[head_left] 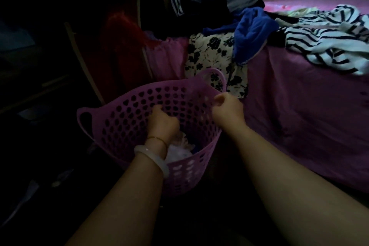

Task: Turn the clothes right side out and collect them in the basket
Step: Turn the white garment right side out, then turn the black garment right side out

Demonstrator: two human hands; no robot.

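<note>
Basket (127,106) contents dim, half-hidden behind left hand (162,124).

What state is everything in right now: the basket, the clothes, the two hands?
Basket: upright, partly filled with pale clothes.
Left hand: curled, down inside the basket.
Right hand: closed, at the basket's rim.
Blue garment: crumpled on the bed.
Striped garment: spread, rumpled.
Floral garment: hanging over the bed's edge.

Left hand (162,121) lowered, fingers curled; right hand (227,107) fisted.
</note>
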